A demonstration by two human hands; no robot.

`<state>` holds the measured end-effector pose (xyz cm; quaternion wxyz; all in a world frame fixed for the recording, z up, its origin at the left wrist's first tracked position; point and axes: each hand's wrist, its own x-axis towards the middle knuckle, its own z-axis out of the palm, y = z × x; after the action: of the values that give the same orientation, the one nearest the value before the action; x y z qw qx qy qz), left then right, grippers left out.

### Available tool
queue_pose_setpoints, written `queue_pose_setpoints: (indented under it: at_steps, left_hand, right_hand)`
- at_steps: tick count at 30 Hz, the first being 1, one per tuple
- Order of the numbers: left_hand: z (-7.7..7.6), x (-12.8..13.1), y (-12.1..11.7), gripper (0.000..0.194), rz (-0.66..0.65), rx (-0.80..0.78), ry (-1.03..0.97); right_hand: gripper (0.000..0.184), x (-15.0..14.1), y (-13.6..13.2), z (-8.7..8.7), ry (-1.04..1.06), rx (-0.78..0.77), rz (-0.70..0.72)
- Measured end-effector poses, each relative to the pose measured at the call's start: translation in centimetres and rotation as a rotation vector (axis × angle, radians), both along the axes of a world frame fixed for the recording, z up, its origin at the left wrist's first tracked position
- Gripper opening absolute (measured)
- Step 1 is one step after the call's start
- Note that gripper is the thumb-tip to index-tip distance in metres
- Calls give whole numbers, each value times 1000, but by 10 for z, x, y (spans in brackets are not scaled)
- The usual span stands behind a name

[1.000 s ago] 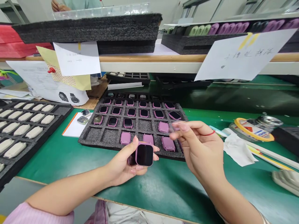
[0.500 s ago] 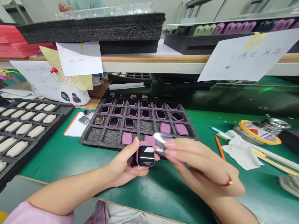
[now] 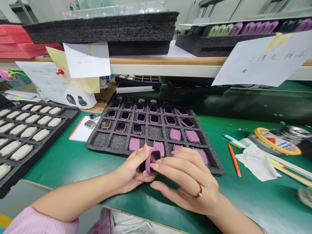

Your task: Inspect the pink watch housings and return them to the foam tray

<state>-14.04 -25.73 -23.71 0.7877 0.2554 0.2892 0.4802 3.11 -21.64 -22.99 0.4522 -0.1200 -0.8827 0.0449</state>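
Purple watch (image 3: 148, 162) above the green surface (image 3: 80, 167), off the foam tray's (image 3: 99, 143) six o'clock edge: the left hand's (image 3: 129, 174) grip is clamped on its frame; the right hand's (image 3: 192, 182) fingertips meet the screen, thumb apart. Probably light and rigid, its glass slick and scratch-prone; opposite frame edges offer the safest hold.

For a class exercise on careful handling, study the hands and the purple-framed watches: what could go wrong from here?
Smudging: the right hand has its fingertips at the black screen and may mark it.

Scratching: the left hand grips the front watch with another dark-faced watch close behind; the two might rub.

Dropping: both are held above the green bench, in front of the foam tray, so a slip could mean a hard landing.
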Motion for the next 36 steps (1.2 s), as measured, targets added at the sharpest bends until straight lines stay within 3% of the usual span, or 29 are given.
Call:
queue_pose_setpoints:
  at_steps: [4,7,11,16,20,24,28,30,33,36]
  left_hand:
    - [-4,2,-2,51,18,68,84]
    - [-2,2,-2,56,39,-6,111]
    - [4,0,-1,57,37,-97,98]
    - [6,1,0,53,39,-56,54]
    - [5,2,0,46,67,-72,56]
    - [1,2,0,51,-136,-118,136]
    - [-3,2,0,61,-251,-26,229]
    - [-3,1,0,62,-237,16,309]
    - [-2,0,1,62,-182,25,369]
    - [0,-2,3,63,-104,-33,276]
  right_hand:
    - [56,-7,-4,-2,4,-295,-32]
    - [50,-7,-3,0,48,-431,23]
    - [50,-5,1,0,45,-388,28]
    - [50,-2,7,1,-26,-328,35]
    - [35,1,33,3,-9,-350,-165]
    - [33,-5,75,-12,-35,-406,-378]
    - [33,-14,95,-35,-144,-429,-335]
    - [32,-14,90,-37,-146,-436,-322]
    - [28,-7,69,-24,-59,-427,-305]
    - [19,0,42,-6,28,-446,-96]
